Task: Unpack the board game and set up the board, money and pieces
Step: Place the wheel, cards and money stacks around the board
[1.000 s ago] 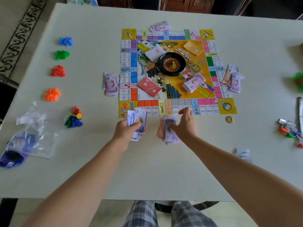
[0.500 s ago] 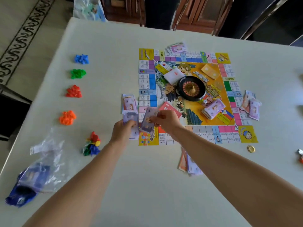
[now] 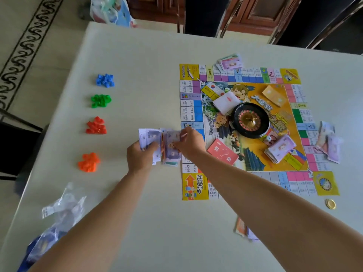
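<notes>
Our left hand [image 3: 140, 156] grips a fan of notes [image 3: 150, 138], purple and white, fingers curled round its lower edge, held just above the table [image 3: 157, 55] to the left of the board [image 3: 193, 185]. Our right hand [image 3: 189, 143] reaches across beside it and pinches a purple note [image 3: 172, 146] between thumb and fingertips; this note sits over a small pile of money lying against the board's left edge, though we cannot tell whether it touches the pile. The board lies flat and open on the table, with a roulette wheel [image 3: 249, 120] at its middle, a red card deck [image 3: 223, 152] just near of it, white cards [image 3: 225, 102] and orange cards [image 3: 275, 95] further back, and a thick stack of purple money [image 3: 280, 151] on the right part. More notes rest at the far edge [image 3: 229, 62], at the right edge [image 3: 328, 142] and on the table partly under our right forearm [image 3: 242, 228]. A gold coin [image 3: 330, 203] lies off the near right corner. Well to the left, four heaps of pieces stand in a line: blue [image 3: 105, 80], green [image 3: 100, 100], red [image 3: 96, 126], orange [image 3: 88, 162]. A crumpled plastic bag [image 3: 59, 213] lies near the table's left corner
</notes>
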